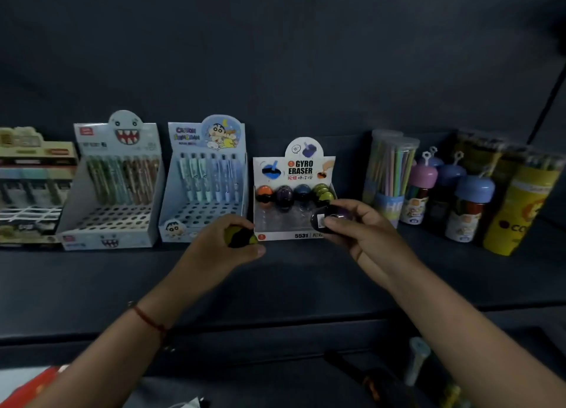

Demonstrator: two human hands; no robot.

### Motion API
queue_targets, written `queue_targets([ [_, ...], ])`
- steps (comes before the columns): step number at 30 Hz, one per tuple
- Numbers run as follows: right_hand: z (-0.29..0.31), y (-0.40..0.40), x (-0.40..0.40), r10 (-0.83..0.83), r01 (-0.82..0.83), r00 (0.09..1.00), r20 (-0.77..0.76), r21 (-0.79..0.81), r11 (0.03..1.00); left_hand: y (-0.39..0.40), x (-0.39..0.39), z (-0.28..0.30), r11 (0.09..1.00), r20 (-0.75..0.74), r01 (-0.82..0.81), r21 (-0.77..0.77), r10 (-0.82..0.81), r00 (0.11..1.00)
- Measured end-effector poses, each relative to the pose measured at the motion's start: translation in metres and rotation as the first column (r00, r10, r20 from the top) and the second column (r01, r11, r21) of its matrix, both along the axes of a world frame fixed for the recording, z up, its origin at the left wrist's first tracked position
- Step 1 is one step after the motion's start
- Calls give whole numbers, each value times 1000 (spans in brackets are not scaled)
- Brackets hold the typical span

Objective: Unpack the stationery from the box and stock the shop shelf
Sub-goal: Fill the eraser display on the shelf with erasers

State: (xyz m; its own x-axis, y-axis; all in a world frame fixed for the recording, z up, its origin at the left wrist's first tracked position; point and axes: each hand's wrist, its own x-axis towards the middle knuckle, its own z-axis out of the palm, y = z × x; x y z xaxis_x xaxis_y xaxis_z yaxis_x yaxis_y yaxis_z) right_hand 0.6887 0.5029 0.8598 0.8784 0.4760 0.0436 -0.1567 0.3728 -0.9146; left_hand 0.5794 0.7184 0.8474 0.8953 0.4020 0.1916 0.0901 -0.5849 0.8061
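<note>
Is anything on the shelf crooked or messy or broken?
Nothing looks broken or spilled. The Gyro Eraser box is only part full: erasers fill its back row, the front slots are bare. The left hand holds a yellow-green eraser and the right hand a dark one, not yet placed.

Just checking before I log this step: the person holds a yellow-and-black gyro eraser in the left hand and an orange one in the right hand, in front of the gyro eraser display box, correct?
Not quite. The head view shows the right hand holding a dark purple-and-black gyro eraser, not orange. The left hand does hold the yellow-and-black gyro eraser, before the white cardboard Gyro Eraser display box.
</note>
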Motion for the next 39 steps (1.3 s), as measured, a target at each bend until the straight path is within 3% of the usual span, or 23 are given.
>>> queue_targets([
  [4,-4,15,9,-77,78,994,-72,15,997,4,8,-10,995,-22,89,-52,-90,996],
  [10,-7,25,17,-142,138,989,-50,-78,987,12,2,-19,981,-12,160,-109,-163,987],
  [16,-9,40,24,-91,108,983,-157,101,989,13,1,-22,973,6,186,-133,-187,982],
  [19,-12,43,32,-102,103,994,-33,25,994,14,-1,-23,969,11,197,-148,-197,980],
  [21,-13,46,40,-114,129,983,144,-101,986,14,-2,-23,967,16,200,-161,-200,980],
  [24,-10,51,55,-112,278,883,456,-314,908,14,-3,-21,963,23,202,-177,-202,979],
  [27,-1,61,72,-30,378,782,623,-434,818,15,-3,-20,959,22,191,-210,-191,981],
  [33,7,85,103,188,362,738,648,-614,701,19,-1,-20,958,32,81,-274,-75,997],
  [39,-2,98,110,311,395,645,698,-652,647,20,0,-21,972,65,116,-203,-105,992],
])
